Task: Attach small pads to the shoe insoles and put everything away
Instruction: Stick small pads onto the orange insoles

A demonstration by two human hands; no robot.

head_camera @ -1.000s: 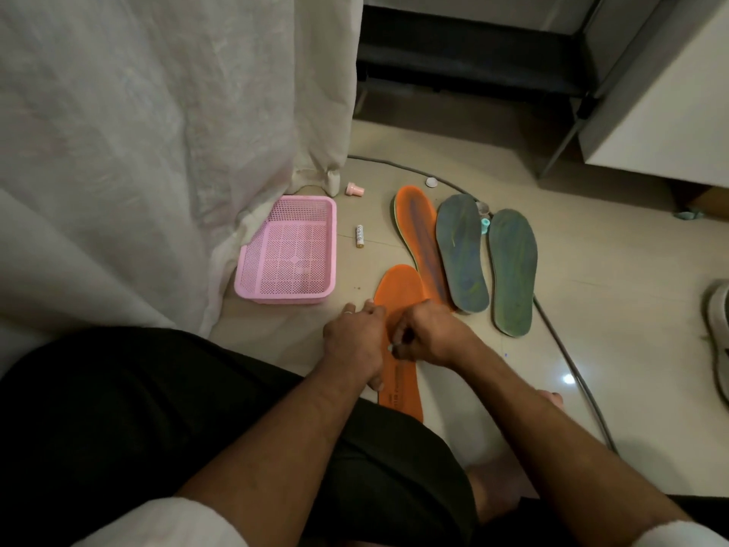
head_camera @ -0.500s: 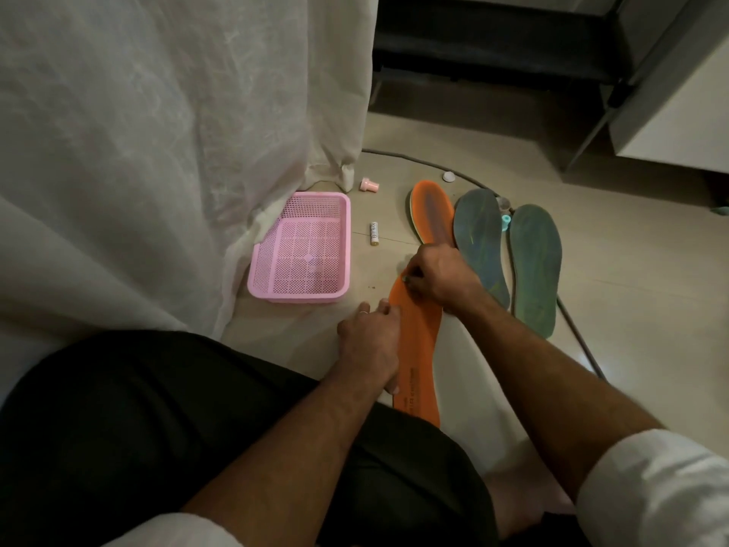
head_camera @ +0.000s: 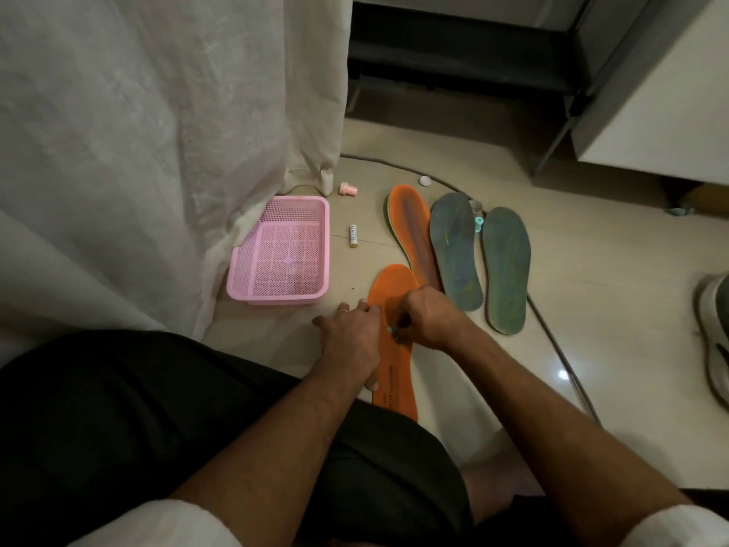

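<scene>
in the head view, the near orange insole [head_camera: 394, 369] is lying on the floor [head_camera: 591, 309] straight ahead of the person's lap, its long axis running away from the body, toe end far and heel end near the knee. the left hand [head_camera: 349, 337] is resting on the insole's left edge with fingers fairly straight, pinning it down. the right hand [head_camera: 428, 319] is curling over the insole's middle from the right side, its fingers pinching something small and pale, probably a small pad [head_camera: 390, 329], though it is too tiny to be sure. so the right hand is sitting nearer the spot to be pressed. the second orange insole [head_camera: 410, 227] and two grey-green insoles [head_camera: 455, 250] are lying just beyond, parallel. the pink basket [head_camera: 282, 250] is standing to the left, near the left hand, beside a curtain [head_camera: 157, 152].
</scene>
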